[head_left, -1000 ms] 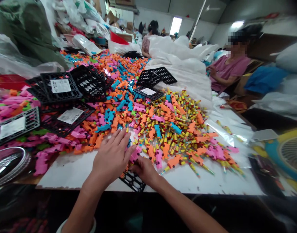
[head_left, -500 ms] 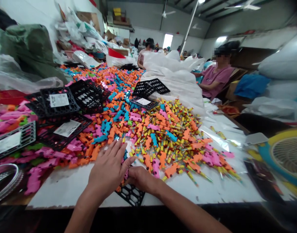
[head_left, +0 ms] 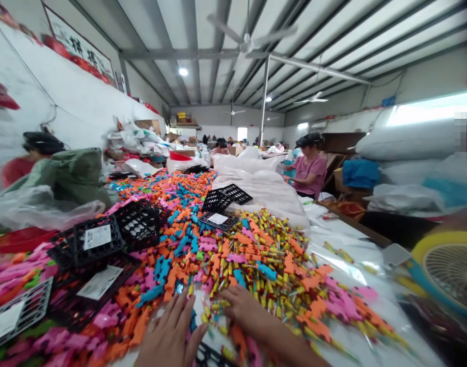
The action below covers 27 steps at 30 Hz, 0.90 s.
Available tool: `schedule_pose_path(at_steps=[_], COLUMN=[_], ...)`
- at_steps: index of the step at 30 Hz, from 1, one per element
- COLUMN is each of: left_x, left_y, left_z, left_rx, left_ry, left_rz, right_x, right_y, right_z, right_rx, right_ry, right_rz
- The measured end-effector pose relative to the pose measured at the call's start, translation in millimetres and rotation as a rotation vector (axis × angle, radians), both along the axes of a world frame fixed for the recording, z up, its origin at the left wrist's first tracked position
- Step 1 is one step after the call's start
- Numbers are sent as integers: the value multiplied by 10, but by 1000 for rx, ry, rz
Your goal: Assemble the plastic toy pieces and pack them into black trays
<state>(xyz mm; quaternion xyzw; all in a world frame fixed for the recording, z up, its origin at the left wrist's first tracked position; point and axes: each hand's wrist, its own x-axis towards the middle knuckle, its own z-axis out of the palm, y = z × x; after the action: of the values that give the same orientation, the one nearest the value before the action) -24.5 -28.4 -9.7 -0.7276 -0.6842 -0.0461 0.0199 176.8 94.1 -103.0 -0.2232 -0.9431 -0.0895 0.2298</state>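
My left hand [head_left: 170, 331] is low in the head view, palm down with its fingers stretched out flat. It lies beside orange toy cars [head_left: 171, 279] and a small blue piece partly hidden by its fingers. My right hand [head_left: 248, 313] reaches over the near edge of a heap of small yellow tubes with clear ends [head_left: 284, 229]. Its fingers are apart and slightly bent, touching or just above the tubes; nothing held shows. A black plastic grid tray [head_left: 214, 356] lies between my wrists, cut off by the bottom edge.
Labelled black grid trays [head_left: 98, 239] lie on the toys at left, and more black trays [head_left: 218, 219] stand mid-table. White plastic sheeting [head_left: 252, 176] covers the table beyond. At right are a yellow-blue fan [head_left: 445, 270] and a seated person [head_left: 309, 171]. Another person [head_left: 32, 153] sits far left.
The view has tilted up, showing more ceiling. My right hand has left its place beneath my left hand by the black tray and moved up and right to the yellow tubes. My left hand stays flat.
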Motion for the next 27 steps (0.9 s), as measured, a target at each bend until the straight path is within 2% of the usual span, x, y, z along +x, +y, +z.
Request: schedule_pose_path(at_steps=[3,5,7,9,11,13,14,16,19,23,27], left_x=[93,134,155,165,168,164,161,152,142,138,135], left_y=[-74,-88,-77,-68,-68,-70,-69,-62,-51,-55,-60], left_z=[79,108,113,111,115,119,119,111,84,56,54], left_rx=[0,12,34,44,33,19,18,20,22,41,74], left_ry=[-8,-13,-20,-19,-12,-6,-5,-4,1,-6,-27], left_rz=[19,15,11,0,-19,-40,-49,-61,-64,-75,-85], right_x=[309,496,588,540,355,85,-54,-286,-438,-357,-289], right_y=[-94,-166,-257,-412,-617,-801,-868,-940,-938,-882,-840], right_z=[197,304,336,285,170,27,-45,-169,-276,-262,-177], right_rx=[-21,-111,-334,-660,-1037,-1367,-1488,-1610,-1584,-1305,-1084], right_ry=[5,77,201,382,578,730,783,864,894,672,503], right_rz=[-62,-215,-344,-391,-317,-174,-101,2,56,51,130])
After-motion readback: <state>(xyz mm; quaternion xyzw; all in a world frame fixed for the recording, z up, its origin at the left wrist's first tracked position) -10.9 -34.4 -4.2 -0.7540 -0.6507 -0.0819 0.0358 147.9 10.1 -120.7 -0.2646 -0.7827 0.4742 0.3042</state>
